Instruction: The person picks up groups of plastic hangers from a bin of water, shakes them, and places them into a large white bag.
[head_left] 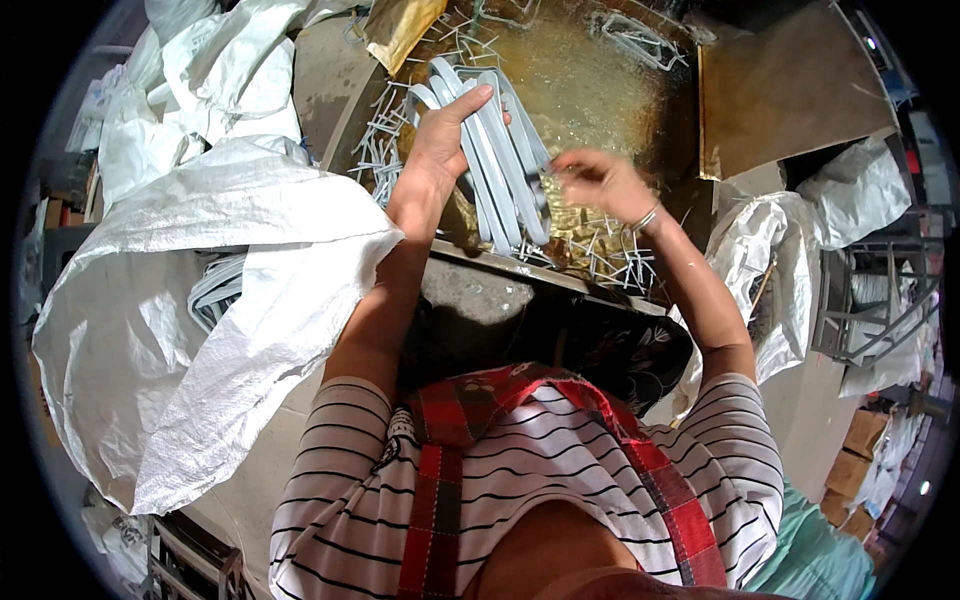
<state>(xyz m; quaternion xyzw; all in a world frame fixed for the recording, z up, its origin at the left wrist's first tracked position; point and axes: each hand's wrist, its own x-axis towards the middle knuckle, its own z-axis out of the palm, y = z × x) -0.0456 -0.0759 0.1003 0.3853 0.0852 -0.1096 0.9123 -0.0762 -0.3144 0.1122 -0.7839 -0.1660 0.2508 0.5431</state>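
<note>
My left hand (440,140) grips a bundle of long, grey, rounded plastic frames (492,150), its thumb lying across their upper side. The bundle is tilted over a tub (590,280) of yellowish-brown water (560,60). Close to the right side of the bundle is my right hand (605,185), smeared by motion. Its fingers look bent, but I cannot tell if they hold anything. Small grey branched plastic scraps (385,145) crowd the tub's left side, and more scraps (620,262) lie along its near edge.
At my left a big white woven sack (120,300) gapes, with grey frames (217,290) inside. More white sacks (235,80) are heaped behind it. Another open sack (790,230) stands at right, below a brown board (790,90). A few grey frames (640,42) lie at the tub's far right.
</note>
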